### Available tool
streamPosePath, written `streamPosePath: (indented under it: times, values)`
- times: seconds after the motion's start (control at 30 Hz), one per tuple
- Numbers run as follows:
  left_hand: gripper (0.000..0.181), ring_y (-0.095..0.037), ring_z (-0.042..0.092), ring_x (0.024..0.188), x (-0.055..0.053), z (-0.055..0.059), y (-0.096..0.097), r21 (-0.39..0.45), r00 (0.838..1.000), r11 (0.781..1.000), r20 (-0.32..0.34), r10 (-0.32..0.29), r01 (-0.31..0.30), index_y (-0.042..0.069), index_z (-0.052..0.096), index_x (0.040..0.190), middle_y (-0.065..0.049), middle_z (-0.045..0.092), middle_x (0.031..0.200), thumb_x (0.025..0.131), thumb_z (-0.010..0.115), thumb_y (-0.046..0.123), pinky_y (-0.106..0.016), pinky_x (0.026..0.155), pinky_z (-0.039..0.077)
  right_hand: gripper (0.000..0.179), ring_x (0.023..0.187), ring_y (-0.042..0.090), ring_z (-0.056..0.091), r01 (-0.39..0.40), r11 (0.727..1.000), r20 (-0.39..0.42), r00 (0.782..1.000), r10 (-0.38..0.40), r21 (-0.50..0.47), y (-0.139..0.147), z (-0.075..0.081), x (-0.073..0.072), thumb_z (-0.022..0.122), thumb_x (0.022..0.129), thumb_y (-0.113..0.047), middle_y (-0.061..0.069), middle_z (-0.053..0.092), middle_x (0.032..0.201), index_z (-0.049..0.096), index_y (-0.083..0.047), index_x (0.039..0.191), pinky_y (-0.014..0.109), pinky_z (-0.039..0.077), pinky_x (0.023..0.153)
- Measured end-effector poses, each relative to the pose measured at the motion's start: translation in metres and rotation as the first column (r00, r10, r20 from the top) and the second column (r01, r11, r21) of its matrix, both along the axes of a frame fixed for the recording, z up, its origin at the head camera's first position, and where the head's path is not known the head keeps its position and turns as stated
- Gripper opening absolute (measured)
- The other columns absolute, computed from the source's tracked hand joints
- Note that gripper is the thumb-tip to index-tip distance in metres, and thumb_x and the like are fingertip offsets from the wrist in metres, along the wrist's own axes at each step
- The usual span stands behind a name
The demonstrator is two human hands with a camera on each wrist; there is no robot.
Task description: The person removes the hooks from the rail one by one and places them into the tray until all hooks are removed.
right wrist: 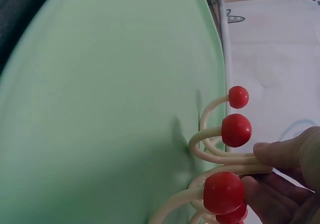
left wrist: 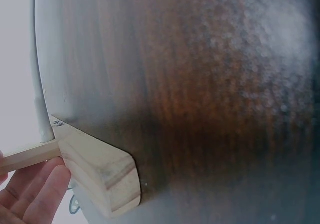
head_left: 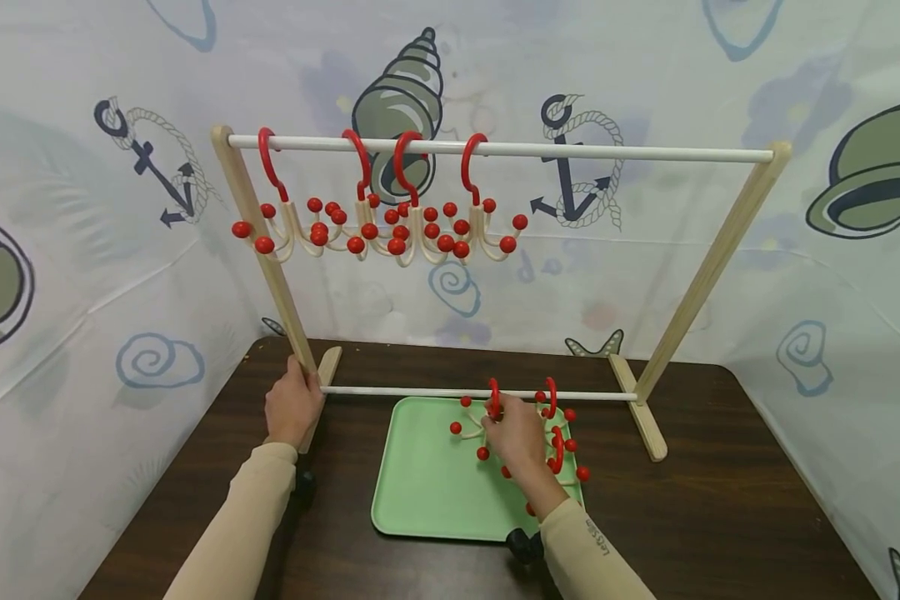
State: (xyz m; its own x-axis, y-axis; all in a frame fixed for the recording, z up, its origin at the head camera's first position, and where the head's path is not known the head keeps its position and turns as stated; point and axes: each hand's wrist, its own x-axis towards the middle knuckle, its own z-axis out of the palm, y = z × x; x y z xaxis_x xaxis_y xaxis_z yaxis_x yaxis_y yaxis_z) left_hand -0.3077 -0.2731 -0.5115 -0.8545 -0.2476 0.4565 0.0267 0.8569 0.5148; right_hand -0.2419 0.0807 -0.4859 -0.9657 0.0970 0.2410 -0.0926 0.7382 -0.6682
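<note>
Red-hooked hangers [head_left: 477,218], four of them, hang from the top bar [head_left: 615,153] of a wooden rack [head_left: 708,271], all in its left half, their ball-tipped prongs crowded together. Three more are at the green tray [head_left: 427,483], which lies on the dark counter [head_left: 690,517] in front of the rack. The right hand [head_left: 520,437] has one of these, the held hanger [right wrist: 250,169], pinched by its pale stem, the fingers close together; whether its prongs touch the tray cannot be told. The left hand [head_left: 296,404] grips the rack's left post [head_left: 279,287] near its foot, apparently to steady it.

The step in hand looks like picking up a fifth hanger. The next move probably calls for raising it past the rack's lower bar [head_left: 405,392] and hooking it over the top bar, right of the hung four.

The other two hangers [head_left: 557,450] lie toward the rack's right post, near enough that prongs might snag. The lower bar runs along the tray's far edge. Behind the rack is a pale cloth [head_left: 540,292] printed with shells and anchors.
</note>
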Motion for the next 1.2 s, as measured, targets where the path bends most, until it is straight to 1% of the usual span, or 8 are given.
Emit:
streamPosePath:
  times: [0.3,0.47,0.57,0.7,0.8,0.9,1.03,1.2]
  values:
    - [0.022,-0.045,0.061,0.064,-0.001,-0.001,-0.001,0.003,1.0,1.0,0.006,-0.002,0.002,-0.001,0.047,0.11,-0.025,0.063,0.079,0.096,0.053,0.014,-0.06,0.057,0.045,0.019,0.057,0.013,0.058,0.015,1.0,0.027,1.0,-0.015,-0.004,0.0,0.001,0.001,0.078,0.083,-0.011,0.006,0.072,0.081,0.074,-0.006,0.101,0.028,0.043,0.048]
    - [0.021,-0.045,0.061,0.064,-0.001,-0.001,0.0,-0.003,1.0,1.0,-0.001,-0.003,0.003,-0.002,0.048,0.109,-0.025,0.063,0.079,0.095,0.053,0.014,-0.06,0.057,0.045,0.015,0.046,0.013,0.047,0.004,1.0,0.03,1.0,-0.005,0.027,-0.001,0.01,0.005,0.076,0.084,-0.013,0.001,0.06,0.065,0.07,-0.003,0.094,0.029,0.037,0.043]
    - [0.022,-0.045,0.062,0.064,-0.002,-0.001,-0.001,-0.003,1.0,1.0,0.0,-0.001,0.001,-0.001,0.047,0.11,-0.025,0.063,0.079,0.096,0.053,0.014,-0.06,0.057,0.045,0.027,0.041,0.013,0.04,-0.018,1.0,0.057,0.998,0.017,0.017,-0.002,0.019,0.008,0.075,0.084,-0.015,0.002,0.052,0.057,0.068,-0.001,0.106,0.028,0.033,0.042]
    - [0.022,-0.047,0.061,0.065,-0.002,-0.002,-0.001,-0.009,1.0,1.0,-0.005,0.001,-0.001,-0.002,0.047,0.11,-0.026,0.063,0.079,0.095,0.053,0.013,-0.061,0.058,0.044,0.063,0.038,0.013,0.035,-0.029,0.999,0.104,0.994,0.031,-0.018,-0.002,0.034,0.015,0.076,0.084,-0.019,0.012,0.066,0.084,0.051,0.0,0.139,0.028,0.032,0.041]
    - [0.022,-0.048,0.061,0.065,-0.001,-0.002,0.0,-0.011,1.0,1.0,-0.014,-0.004,0.003,-0.002,0.047,0.11,-0.026,0.063,0.078,0.095,0.053,0.013,-0.062,0.058,0.044,0.078,0.04,0.015,0.038,-0.021,1.0,0.145,0.989,0.022,-0.007,-0.001,0.047,0.022,0.077,0.084,-0.024,0.019,0.064,0.116,0.04,0.0,0.147,0.029,0.033,0.043]
    - [0.023,-0.048,0.061,0.065,0.0,-0.001,0.001,-0.008,1.0,1.0,-0.018,0.001,-0.001,-0.002,0.047,0.11,-0.026,0.063,0.078,0.095,0.053,0.014,-0.062,0.058,0.044,0.087,0.05,0.018,0.046,-0.024,0.999,0.176,0.984,0.02,0.023,0.0,0.061,0.028,0.078,0.083,-0.03,0.02,0.062,0.121,0.031,0.001,0.15,0.032,0.036,0.047]
    - [0.023,-0.048,0.061,0.065,0.001,0.0,0.001,-0.003,1.0,1.0,-0.01,0.009,-0.009,-0.002,0.047,0.111,-0.026,0.063,0.079,0.095,0.054,0.013,-0.061,0.058,0.044,0.093,0.084,0.029,0.061,-0.039,0.998,0.157,0.987,0.03,0.056,0.003,0.075,0.036,0.079,0.082,-0.033,0.019,0.061,0.125,0.028,0.003,0.151,0.038,0.047,0.061]
    - [0.023,-0.047,0.061,0.064,0.001,0.0,0.001,-0.003,1.0,1.0,-0.009,0.004,-0.004,-0.002,0.047,0.11,-0.026,0.063,0.078,0.094,0.054,0.013,-0.061,0.057,0.043,0.09,0.117,0.037,0.057,-0.071,0.995,0.12,0.991,0.062,0.074,0.01,0.097,0.047,0.076,0.084,-0.035,0.02,0.051,0.14,0.029,0.002,0.151,0.048,0.05,0.084]
